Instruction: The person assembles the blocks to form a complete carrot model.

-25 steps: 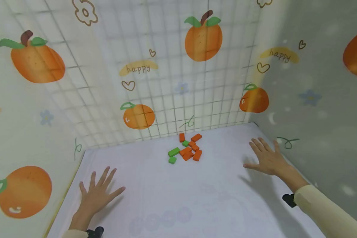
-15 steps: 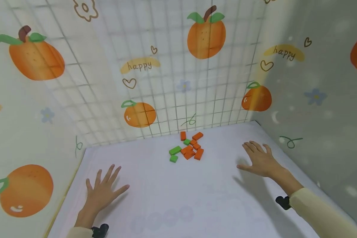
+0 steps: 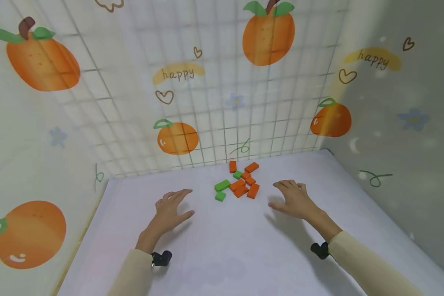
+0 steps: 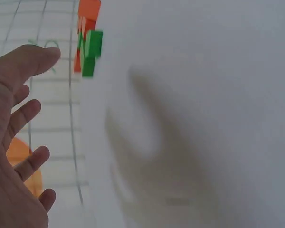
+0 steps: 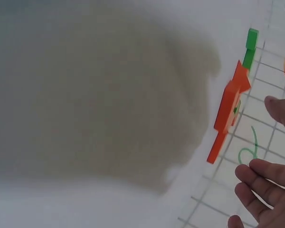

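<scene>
Several small orange blocks [image 3: 253, 190] and a few green blocks [image 3: 222, 185] lie in a loose cluster toward the back of the white table. To the left of the cluster my left hand [image 3: 169, 211] hovers above the tabletop, thumb apart from the bent fingers, holding nothing. On the other side my right hand [image 3: 294, 201] is raised over the table, thumb spread from its fingers, also holding nothing. Neither hand touches a block. The left wrist view has a green block [image 4: 93, 44] beyond the thumb; the right wrist view has an orange block [image 5: 227, 107] beyond the fingers.
A white tabletop [image 3: 222, 242] spreads in front of the blocks. Behind it hangs a gridded curtain [image 3: 214, 123] printed with oranges, and a grey patterned curtain [image 3: 403, 164] borders the right side. Both wrists carry a small black device [image 3: 162, 258].
Both hands have moved inward toward the block cluster, the left one rightward and the right one leftward. Their widely spread fingers have drawn closer together. The blocks have stayed in place.
</scene>
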Tool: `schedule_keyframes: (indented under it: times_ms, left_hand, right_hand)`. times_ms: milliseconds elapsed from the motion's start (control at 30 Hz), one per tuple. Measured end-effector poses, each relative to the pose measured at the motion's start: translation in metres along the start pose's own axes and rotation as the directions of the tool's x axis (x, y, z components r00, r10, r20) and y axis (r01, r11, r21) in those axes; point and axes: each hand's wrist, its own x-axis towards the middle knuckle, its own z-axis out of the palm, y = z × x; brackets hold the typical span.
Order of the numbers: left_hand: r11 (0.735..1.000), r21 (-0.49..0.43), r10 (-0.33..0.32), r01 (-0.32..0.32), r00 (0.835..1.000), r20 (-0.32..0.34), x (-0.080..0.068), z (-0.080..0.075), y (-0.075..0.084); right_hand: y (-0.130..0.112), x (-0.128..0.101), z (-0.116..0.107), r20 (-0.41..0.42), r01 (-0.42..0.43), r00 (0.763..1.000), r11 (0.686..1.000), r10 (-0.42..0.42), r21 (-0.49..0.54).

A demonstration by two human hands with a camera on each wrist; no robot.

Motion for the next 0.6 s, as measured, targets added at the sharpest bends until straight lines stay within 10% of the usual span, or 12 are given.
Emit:
schedule_keyframes:
  times_ms: [400,600]
  left_hand:
    - [0.982,0.035,0.181,-0.186,0.977,0.114,0.097,0.04,0.056]
    - [0.958,0.108,0.232,-0.266,0.939,0.254,0.136,0.051,0.079]
  right_hand:
    - [-0.01,0.044,0.038,0.085,-0.11,0.991,0.993,0.107,0.035]
    - [-0.019,0.061,0.044,0.061,-0.112,0.992,0.993,0.111,0.021]
